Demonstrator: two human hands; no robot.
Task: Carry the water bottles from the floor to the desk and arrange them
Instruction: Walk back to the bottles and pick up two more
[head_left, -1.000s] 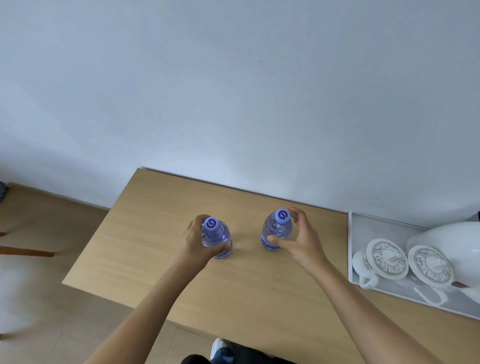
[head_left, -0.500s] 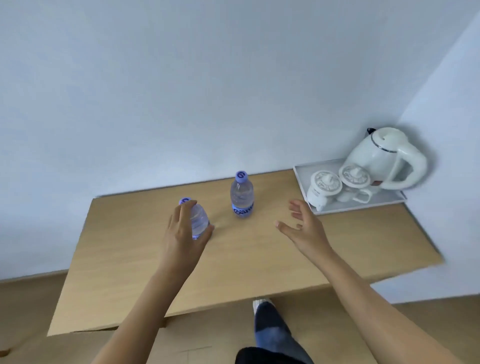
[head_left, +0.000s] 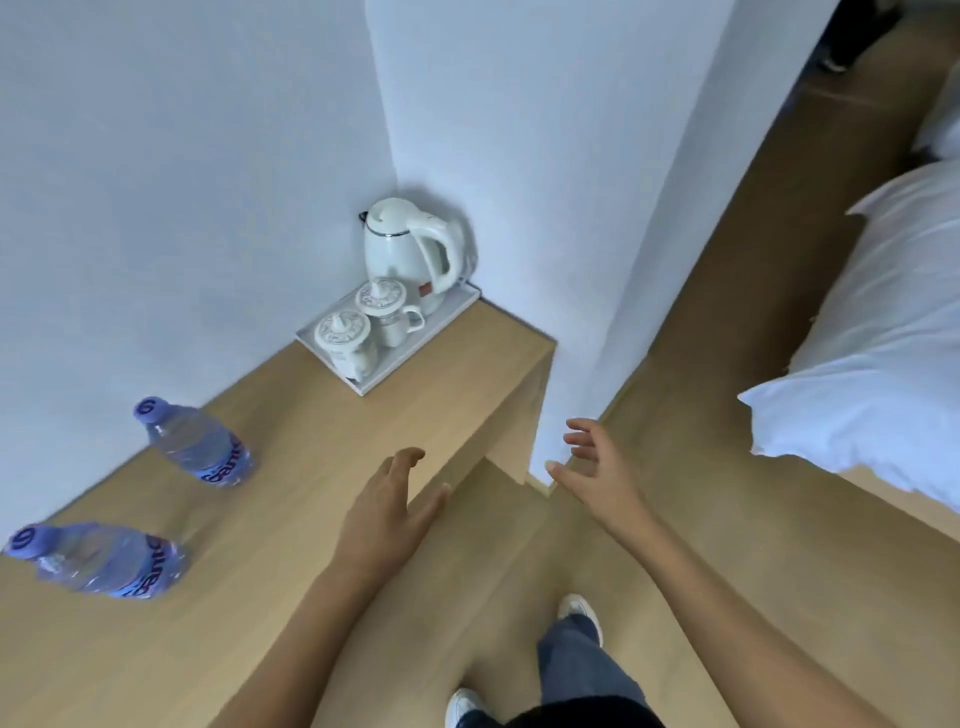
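Head view: two water bottles (head_left: 197, 447) (head_left: 98, 558) stand on the desk (head_left: 322, 426), probably upright despite blur. Left hand (head_left: 387, 512) and right hand (head_left: 597, 470) hang spread, empty. Fetch further bottles low, gripping mid-body.

2 water bottles on the desk (head_left: 332, 447): one (head_left: 195, 441) by the back edge, one (head_left: 101, 561) nearer the left edge. 1 white tray (head_left: 387, 371) in the desk's back right corner w/ 2 lidded cups (head_left: 345, 335) (head_left: 387, 306) and 1 white kettle (head_left: 410, 249). 2 hands: left (head_left: 387, 512) and right (head_left: 597, 467), both w/ nothing in them. 2 white shoes (head_left: 579, 608) (head_left: 465, 706). 1 bed (head_left: 883, 332).
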